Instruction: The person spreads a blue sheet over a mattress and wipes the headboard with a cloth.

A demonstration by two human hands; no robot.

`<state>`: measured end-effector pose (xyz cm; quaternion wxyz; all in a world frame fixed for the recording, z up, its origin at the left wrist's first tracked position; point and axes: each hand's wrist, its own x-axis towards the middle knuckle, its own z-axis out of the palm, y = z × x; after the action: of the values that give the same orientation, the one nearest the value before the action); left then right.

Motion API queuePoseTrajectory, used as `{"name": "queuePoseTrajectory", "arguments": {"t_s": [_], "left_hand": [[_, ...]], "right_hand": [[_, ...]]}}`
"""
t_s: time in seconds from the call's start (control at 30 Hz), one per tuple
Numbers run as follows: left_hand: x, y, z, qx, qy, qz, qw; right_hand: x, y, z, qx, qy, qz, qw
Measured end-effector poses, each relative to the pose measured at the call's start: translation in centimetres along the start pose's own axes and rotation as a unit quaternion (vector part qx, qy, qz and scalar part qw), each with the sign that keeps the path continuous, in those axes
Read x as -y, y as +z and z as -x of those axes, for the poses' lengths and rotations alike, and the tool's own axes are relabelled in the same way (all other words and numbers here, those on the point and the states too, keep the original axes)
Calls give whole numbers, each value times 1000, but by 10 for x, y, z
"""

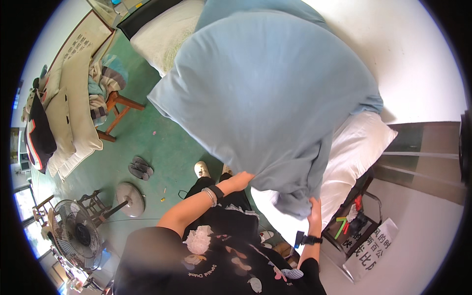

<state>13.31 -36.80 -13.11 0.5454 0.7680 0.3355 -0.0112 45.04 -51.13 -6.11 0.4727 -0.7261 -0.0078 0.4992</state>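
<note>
A large blue-grey bed cover point(258, 88) spreads out in front of me, puffed up over the bed. My left hand point(243, 180) grips its near edge on the left. Bunched folds of the same cloth hang between my hands, and my right hand point(314, 208) holds them at the near right corner. Beneath the cover on the right lies white bedding point(350, 155), which also shows under the bunched part. A pale patterned bedding piece point(162, 40) sticks out at the far left. The cover hides most of the bed.
At the left, large cushions point(75, 99) and folded blankets point(101, 84) rest on a wooden stool point(120, 107). Grey slippers point(141, 168) and a pedestal fan point(79, 236) stand on the green floor point(162, 143). A dark rack point(337, 243) with small items is at the right, near the wall.
</note>
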Motion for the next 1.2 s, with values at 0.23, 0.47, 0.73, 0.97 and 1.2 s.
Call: {"name": "queuePoseTrajectory", "arguments": {"t_s": [0.23, 0.47, 0.73, 0.97, 1.2], "left_hand": [[1, -125, 3, -237, -28, -1, 971], [-109, -130, 11, -461, 97, 123, 873], [-80, -55, 8, 3, 26, 65, 998], [-110, -77, 27, -80, 151, 36, 985], [-16, -140, 51, -279, 57, 64, 956]], "right_hand": [[48, 58, 10, 93, -28, 38, 995], [65, 130, 11, 202, -11, -3, 979], [33, 134, 3, 245, 101, 65, 962], [60, 199, 7, 228, 73, 289, 927], [133, 197, 32, 253, 2, 215, 943]]}}
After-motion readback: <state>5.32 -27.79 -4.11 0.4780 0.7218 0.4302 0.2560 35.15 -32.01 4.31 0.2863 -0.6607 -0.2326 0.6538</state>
